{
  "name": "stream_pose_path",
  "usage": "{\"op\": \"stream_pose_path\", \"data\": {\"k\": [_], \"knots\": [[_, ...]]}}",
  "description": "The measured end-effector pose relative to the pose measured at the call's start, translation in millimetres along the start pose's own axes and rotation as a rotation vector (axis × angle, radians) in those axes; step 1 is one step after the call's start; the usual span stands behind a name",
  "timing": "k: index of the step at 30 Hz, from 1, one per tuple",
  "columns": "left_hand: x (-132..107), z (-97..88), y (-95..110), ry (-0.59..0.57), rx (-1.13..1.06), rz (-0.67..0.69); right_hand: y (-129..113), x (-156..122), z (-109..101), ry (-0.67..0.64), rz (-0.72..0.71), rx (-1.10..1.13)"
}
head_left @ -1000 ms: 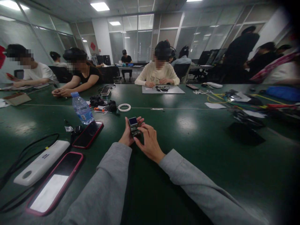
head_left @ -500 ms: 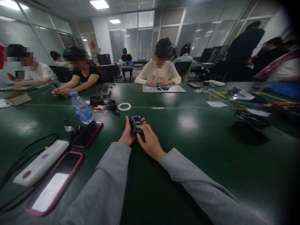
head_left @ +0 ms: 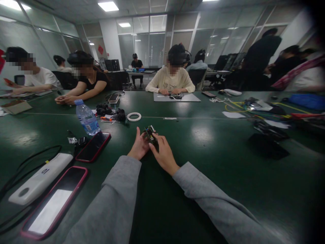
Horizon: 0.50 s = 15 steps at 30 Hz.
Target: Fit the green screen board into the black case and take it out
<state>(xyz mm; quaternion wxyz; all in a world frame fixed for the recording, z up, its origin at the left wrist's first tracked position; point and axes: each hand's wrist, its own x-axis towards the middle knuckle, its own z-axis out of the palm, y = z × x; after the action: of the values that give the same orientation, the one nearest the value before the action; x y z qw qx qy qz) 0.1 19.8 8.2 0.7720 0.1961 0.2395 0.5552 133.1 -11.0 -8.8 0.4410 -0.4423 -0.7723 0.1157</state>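
A small electronic module (head_left: 150,132) with a circuit board is held just above the dark green table (head_left: 208,156) in front of me. My left hand (head_left: 139,145) cups it from the left, fingers curled round it. My right hand (head_left: 164,153) grips it from the right with fingers and thumb closed on its lower part. The module is tilted on edge, so its little screen hardly shows. Both my arms wear grey sleeves.
At the left lie a red-cased phone (head_left: 92,146), a pink-cased phone (head_left: 54,201), a white power bank (head_left: 38,179) with black cable, and a water bottle (head_left: 87,117). A white tape ring (head_left: 134,117) lies ahead. Other people sit across the table; cables and parts clutter the right.
Both hands have turned the module: its screen faced me a second ago and now it is tilted on edge. My right fingers have closed further onto it.
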Motion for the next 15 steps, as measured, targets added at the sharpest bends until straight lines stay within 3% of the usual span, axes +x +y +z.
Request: {"op": "stream_pose_path", "data": {"k": [8, 15], "knots": [[-7.5, 10.9, -0.7, -0.199, -0.013, -0.031, 12.6, 2.0, 5.3, 0.134, 0.138, 0.113], [-11.3, 16.6, -3.7, -0.199, 0.025, -0.057, 30.0, 7.2, 4.6, 0.266, 0.415, 0.262]]}}
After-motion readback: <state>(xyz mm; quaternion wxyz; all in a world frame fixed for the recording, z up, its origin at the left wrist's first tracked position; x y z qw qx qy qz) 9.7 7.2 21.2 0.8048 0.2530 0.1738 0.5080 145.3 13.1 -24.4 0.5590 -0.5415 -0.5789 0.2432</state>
